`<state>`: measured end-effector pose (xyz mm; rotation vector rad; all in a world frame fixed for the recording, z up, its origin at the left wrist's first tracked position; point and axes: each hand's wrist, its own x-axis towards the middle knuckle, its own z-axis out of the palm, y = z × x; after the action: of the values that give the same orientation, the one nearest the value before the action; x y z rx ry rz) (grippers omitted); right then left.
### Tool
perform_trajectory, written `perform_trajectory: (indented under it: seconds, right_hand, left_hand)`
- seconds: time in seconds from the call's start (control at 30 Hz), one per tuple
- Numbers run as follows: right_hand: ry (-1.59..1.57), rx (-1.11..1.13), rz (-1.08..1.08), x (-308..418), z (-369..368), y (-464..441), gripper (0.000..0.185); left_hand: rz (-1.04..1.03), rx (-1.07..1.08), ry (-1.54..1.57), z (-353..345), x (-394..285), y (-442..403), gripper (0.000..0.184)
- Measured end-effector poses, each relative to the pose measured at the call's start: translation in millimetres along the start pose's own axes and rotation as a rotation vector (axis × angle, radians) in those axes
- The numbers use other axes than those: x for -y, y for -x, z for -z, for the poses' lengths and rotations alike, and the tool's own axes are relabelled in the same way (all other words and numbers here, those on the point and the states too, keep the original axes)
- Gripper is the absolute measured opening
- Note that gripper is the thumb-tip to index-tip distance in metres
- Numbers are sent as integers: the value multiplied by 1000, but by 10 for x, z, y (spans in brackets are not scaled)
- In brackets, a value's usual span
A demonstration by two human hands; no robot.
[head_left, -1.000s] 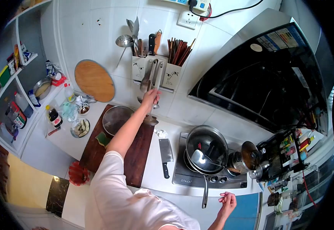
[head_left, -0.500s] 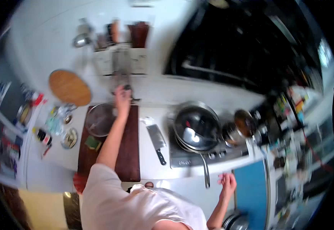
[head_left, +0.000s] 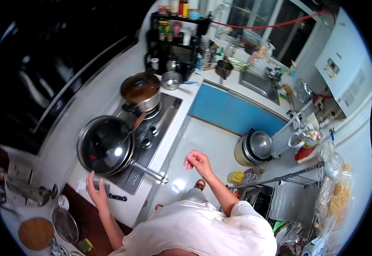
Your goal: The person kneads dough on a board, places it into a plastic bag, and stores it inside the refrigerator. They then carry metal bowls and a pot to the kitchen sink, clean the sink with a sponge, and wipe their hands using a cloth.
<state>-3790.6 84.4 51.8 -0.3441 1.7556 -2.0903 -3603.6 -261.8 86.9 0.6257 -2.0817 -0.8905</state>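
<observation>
My left hand (head_left: 96,194) is empty, its fingers stretched out beside the large wok (head_left: 105,145) with its dark glass lid. Just to its right lies a cleaver (head_left: 117,197), its black handle showing and its blade partly hidden by the hand. Over the floor hangs my right hand (head_left: 197,162), fingers loosely curled with nothing visible in them. A dark wooden cutting board (head_left: 88,222) lies below my left arm, with a round sieve (head_left: 65,225) and a green-yellow sponge (head_left: 85,245) at its left side.
A lidded pot (head_left: 141,91) stands on the rear burner of the gas stove (head_left: 164,117), near a small saucepan (head_left: 172,80). Further back is the sink (head_left: 260,85). Stacked pots (head_left: 258,145) and a wire rack (head_left: 279,179) stand to the right.
My view has swung to the right, bringing the sink and rack into sight. My left hand has come away from the wall utensil holder and is now by the wok.
</observation>
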Motion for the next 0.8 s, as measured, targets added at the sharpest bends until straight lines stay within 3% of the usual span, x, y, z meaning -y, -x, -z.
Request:
perform_trajectory:
  seconds: [0.07, 0.1, 0.13, 0.23, 0.27, 0.33, 0.4, 0.57, 0.67, 0.7, 0.8]
  right_hand:
    - [-19, -49, -37, -44, 364, -47, 18]
    - [-16, -66, -42, -44, 538, -77, 19]
    - [-9, -82, -44, -57, 732, -141, 19]
    - [-23, -150, -39, -47, 1341, -251, 21]
    - [-34, -172, -28, -53, 1571, -285, 21]
    - [-56, -212, -27, -49, 1997, -307, 20]
    - [-31, -269, -43, 93, 2412, -260, 18]
    - [85, -407, -13, 333, 3363, -197, 15]
    - [23, -523, -14, 427, 3761, -160, 15]
    - [12, -552, -25, 400, 3878, -170, 16]
    - [-34, -614, -31, 186, 4230, -330, 15]
  left_hand:
    - [-37, 146, 267, -329, -315, 7, 10]
    - [-94, 110, 171, -522, -584, 27, 18]
    - [-25, 130, 207, -752, -691, 73, 21]
    - [-208, 381, 188, -1409, -1161, 68, 28]
    - [-265, 425, 150, -1657, -1317, 84, 19]
    - [-168, 500, 112, -2207, -1672, 144, 8]
    - [-299, 608, 117, -2714, -1975, 170, 13]
    - [-217, 812, 214, -3861, -2734, 260, 17]
    - [-395, 888, 210, -4492, -2970, 259, 19]
    - [-316, 980, 202, -4644, -3073, 248, 20]
    - [-431, 1063, 211, -5240, -3106, 193, 20]
